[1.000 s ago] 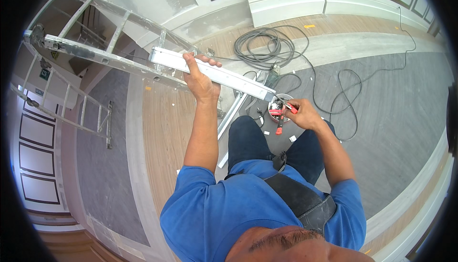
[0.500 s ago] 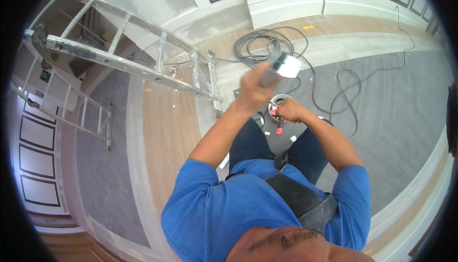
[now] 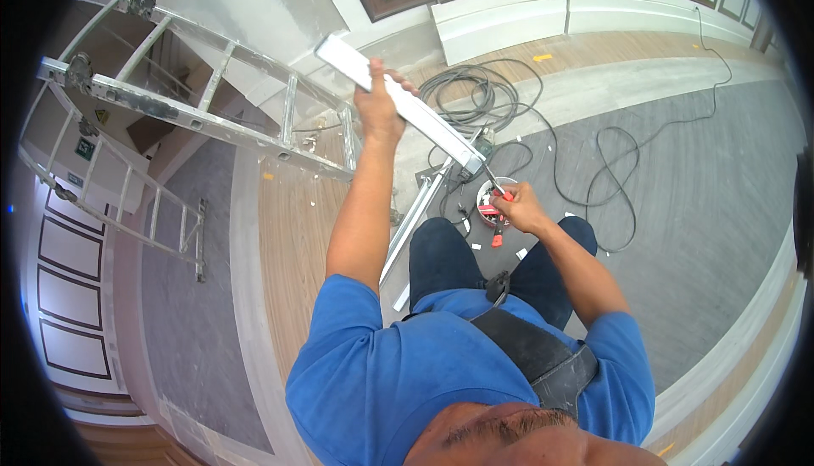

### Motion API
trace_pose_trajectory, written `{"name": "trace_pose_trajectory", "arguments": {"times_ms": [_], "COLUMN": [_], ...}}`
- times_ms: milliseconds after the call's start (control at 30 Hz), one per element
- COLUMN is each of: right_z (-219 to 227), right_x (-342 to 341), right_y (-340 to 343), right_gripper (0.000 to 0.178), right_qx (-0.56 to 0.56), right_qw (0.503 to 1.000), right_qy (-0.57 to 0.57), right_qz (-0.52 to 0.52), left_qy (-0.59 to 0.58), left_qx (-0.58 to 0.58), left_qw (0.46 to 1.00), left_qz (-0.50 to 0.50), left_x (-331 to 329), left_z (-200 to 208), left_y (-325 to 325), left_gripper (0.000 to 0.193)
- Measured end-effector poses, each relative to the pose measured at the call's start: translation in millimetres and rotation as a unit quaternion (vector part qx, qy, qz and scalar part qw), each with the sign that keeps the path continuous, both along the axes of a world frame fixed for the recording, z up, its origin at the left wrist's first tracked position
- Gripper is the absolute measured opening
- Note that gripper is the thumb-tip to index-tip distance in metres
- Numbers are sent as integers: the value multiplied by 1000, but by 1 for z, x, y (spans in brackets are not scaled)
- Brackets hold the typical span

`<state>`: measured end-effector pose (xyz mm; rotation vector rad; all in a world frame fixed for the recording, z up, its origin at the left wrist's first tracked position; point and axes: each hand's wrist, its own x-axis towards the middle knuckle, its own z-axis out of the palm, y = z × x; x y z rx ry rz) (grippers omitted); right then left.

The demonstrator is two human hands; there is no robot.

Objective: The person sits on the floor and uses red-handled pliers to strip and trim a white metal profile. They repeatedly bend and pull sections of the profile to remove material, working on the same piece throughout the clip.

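My left hand [image 3: 379,108] is wrapped round a long white rectangular trunking piece [image 3: 434,127], held slanting from upper left to lower right. In my right hand [image 3: 526,209] is a screwdriver [image 3: 507,196] with a red handle. Its thin shaft points up and left at the trunking's lower end; whether the tip touches it I cannot tell. Just beneath the right hand stands a small white bucket [image 3: 479,200] with red-handled tools and bits inside. A red-and-black handle [image 3: 497,238] sticks out over its near rim.
Long pale strips [image 3: 419,213] lie left of my knees. A power tool [image 3: 484,143] sits behind the trunking's end. Coiled grey cable [image 3: 471,97] spreads over the floor. An aluminium ladder [image 3: 229,131] stands at left. White scraps [image 3: 521,254] lie around the bucket.
My left hand has moved left, and the trunking has swung from end-on to lengthwise across the view. My right hand has shifted slightly, and the screwdriver shaft now shows beside the trunking's end.
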<state>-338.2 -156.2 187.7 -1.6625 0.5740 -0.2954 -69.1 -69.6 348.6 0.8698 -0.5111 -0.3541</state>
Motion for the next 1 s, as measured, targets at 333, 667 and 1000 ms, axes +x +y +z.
{"name": "trace_pose_trajectory", "arguments": {"times_ms": [333, 667, 1000], "right_z": [39, 27, 18], "right_x": [-13, 34, -4], "right_y": [-7, -22, -5], "right_gripper": [19, 28, 20], "right_qx": [-138, -188, -5], "right_qw": [984, 974, 999], "right_qy": [-93, 81, 30], "right_qz": [54, 95, 26], "left_qy": [193, -591, -16], "left_qx": [-28, 96, 78], "left_qw": [978, 800, 996], "left_qz": [-74, -38, -28], "left_x": [15, -112, -11], "left_z": [-29, -3, 11], "left_y": [-1, -27, -34], "left_gripper": [41, 38, 41]}}
